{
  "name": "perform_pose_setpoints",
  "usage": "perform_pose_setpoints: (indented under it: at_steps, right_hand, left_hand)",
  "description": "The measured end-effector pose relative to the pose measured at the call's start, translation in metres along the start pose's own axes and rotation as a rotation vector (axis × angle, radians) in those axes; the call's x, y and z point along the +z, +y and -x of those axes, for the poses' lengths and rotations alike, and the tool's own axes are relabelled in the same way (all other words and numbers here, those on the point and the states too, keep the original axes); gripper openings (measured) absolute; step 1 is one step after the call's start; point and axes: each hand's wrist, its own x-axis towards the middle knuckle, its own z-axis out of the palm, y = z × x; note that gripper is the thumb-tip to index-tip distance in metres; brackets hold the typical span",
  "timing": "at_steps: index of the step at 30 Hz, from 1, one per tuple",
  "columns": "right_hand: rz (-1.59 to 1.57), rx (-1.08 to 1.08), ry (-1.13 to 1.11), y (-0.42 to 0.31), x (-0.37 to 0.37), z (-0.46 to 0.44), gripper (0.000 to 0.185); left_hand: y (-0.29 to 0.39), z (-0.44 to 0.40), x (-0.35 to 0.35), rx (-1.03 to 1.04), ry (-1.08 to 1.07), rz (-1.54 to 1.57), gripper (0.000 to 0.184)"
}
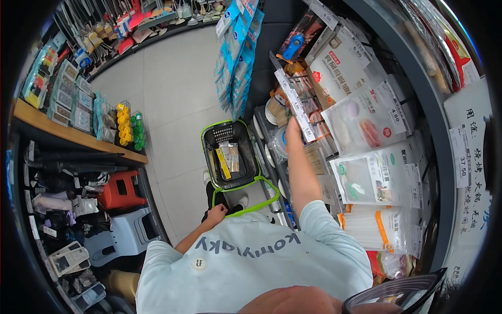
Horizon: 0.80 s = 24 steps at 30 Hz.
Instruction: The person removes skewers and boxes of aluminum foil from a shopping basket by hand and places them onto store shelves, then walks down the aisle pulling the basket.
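Observation:
My left hand is closed at the green handle of a black shopping basket with a green rim. Inside the basket lie a yellow-edged packet and a clear packet with pale contents. On the right, my right arm stretches forward to the shelf, and my right hand reaches in behind a strip of price tags. Its fingers are hidden there, so what they touch does not show. Close by are clear-wrapped goods and bundles of thin sticks.
Packs of disposable gloves and white bags hang on the right rack. Blue packets hang in a strip ahead. Left shelves hold a red stool and a grey-blue stool. Tiled floor lies between.

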Motion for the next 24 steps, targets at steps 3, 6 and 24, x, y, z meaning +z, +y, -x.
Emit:
perform_pose_setpoints:
  at_steps: [3,6,24]
  right_hand:
    - [0.041,0.293,-0.496,0.039,-0.031,0.051,0.048]
    - [-0.361,0.604,-1.287,0.055,-0.127,0.153,0.032]
    - [0.452,0.051,-1.667,0.17,-0.32,0.203,0.032]
  left_hand:
    - [0.006,0.002,-0.003,-0.012,0.018,-0.034,0.025]
    - [-0.001,-0.002,-0.002,-0.009,-0.009,0.002,0.025]
    - [0.021,0.028,0.012,-0.051,-0.218,-0.383,0.047]
